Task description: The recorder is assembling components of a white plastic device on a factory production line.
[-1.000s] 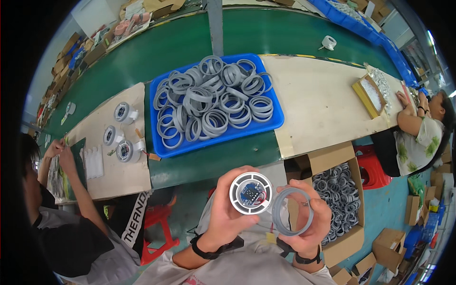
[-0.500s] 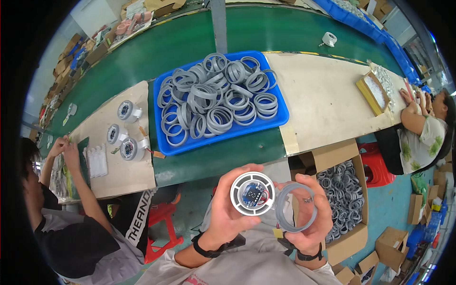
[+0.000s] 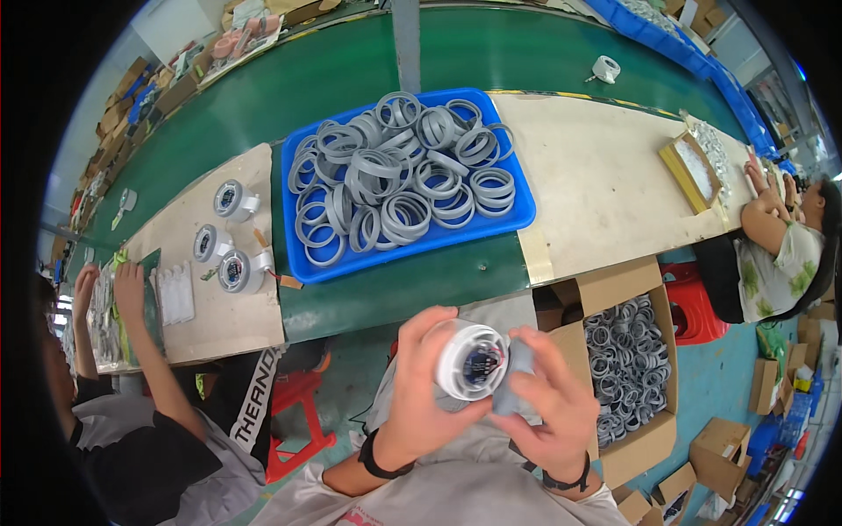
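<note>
Green bench top [image 3: 395, 307] ran across the workroom, with a blue tray [image 3: 491, 230] of loose grey rings [image 3: 377, 171] directly ahead, presumably to keep them within easy reach. Below, to the right, a carton [image 3: 621, 285] of more rings stood near the bench edge, likely as a reserve. The person's left hand [image 3: 421, 386] was wrapped round a white housing [image 3: 472, 360] before the chest, its circuit-board face angled rightward, seemingly to present the rim while the fingers steadied its side. The right hand [image 3: 557, 394] pinched a single ring [image 3: 516, 377] between thumb and fingers, nearly edge-on, right beside that face; whether they touched could not be told. Three similar housings [image 3: 235, 273] sat on a beige sheet [image 3: 232, 323] at left, apparently grouped apart from the loose rings.
</note>
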`<state>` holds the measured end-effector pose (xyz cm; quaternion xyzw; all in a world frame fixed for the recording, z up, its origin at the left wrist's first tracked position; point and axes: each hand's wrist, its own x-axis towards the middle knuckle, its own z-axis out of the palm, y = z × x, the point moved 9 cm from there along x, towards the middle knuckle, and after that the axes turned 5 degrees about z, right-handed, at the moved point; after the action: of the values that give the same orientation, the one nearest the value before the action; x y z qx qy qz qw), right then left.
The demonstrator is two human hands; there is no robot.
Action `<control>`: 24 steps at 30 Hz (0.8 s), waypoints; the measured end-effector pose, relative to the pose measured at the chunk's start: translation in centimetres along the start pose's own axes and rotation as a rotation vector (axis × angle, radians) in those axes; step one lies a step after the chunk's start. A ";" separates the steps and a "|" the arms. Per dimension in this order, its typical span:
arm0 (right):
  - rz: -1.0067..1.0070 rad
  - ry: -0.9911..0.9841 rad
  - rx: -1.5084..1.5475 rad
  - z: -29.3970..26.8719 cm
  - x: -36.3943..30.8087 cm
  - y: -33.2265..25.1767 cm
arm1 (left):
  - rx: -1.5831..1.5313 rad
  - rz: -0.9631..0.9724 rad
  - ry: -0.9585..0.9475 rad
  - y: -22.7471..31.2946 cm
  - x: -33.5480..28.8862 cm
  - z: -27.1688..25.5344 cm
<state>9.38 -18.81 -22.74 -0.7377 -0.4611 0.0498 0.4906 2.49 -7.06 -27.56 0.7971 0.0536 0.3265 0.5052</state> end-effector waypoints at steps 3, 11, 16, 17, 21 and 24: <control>0.078 -0.108 -0.186 2.3 0.5 0.3 | 0.337 0.085 0.015 1.3 0.0 0.3; 0.214 -0.127 0.227 3.5 -0.1 4.8 | 0.446 0.125 -0.221 0.1 -0.1 1.3; 0.239 -0.227 0.518 5.2 1.6 6.5 | 0.456 0.288 -0.308 1.9 -1.2 3.7; 0.223 -0.171 0.513 5.2 1.8 6.5 | 0.434 0.293 -0.327 1.4 -1.0 3.8; 0.534 -0.354 0.826 7.3 0.5 8.0 | 0.413 0.378 -0.333 2.2 -0.3 3.0; 0.277 -0.064 0.718 5.5 1.4 4.4 | 0.303 0.442 -0.297 3.1 -0.4 1.4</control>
<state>10.08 -14.49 -28.41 -0.5724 -0.3253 0.2971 0.6916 2.22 -9.85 -25.58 0.8948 -0.1475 0.2965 0.2996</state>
